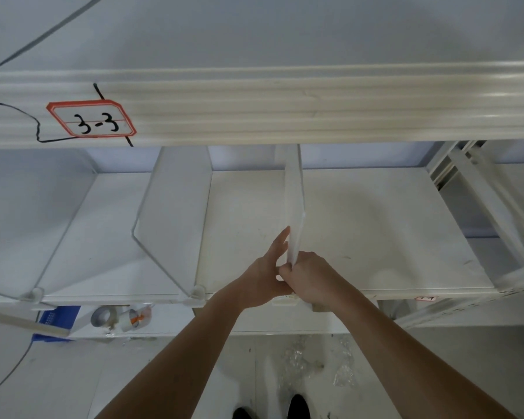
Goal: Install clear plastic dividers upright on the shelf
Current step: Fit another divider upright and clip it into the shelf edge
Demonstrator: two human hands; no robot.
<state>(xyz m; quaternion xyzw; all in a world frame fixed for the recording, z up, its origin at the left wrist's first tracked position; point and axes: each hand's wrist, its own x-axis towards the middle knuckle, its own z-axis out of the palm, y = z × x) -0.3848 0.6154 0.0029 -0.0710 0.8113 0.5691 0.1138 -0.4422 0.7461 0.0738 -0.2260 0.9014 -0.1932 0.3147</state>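
Divider in hand: a clear, thin plastic divider panel (294,204) stands on edge on the white metal shelf (375,231), seen almost edge-on. Its long axis runs from the shelf's front lip straight back toward the rear wall; its flat faces look left and right.
Position: roughly mid-shelf, its near end at the front edge where both hands meet, its far end hidden under the upper shelf beam (315,107).
Left hand (263,273): laid against the panel's left face, fingers stretched out flat and pointing up along it, thumb tucked near the lower front corner.
Right hand (307,276): fingers curled closed around the panel's lower front edge, knuckles up, touching the left hand.
Dividers counted: three visible. The held one, a second clear panel (173,219) to its left standing in a white clip (198,293) at the front lip, and a third (28,225) further left, also in a clip.
Label: one red-bordered white sticker (91,119) on the upper beam, hand-marked "3-3".
Below the shelf: two rolls of tape (103,317) beside a blue crate (53,319).
Floor: two dark shoe tips (298,406) at the bottom edge.
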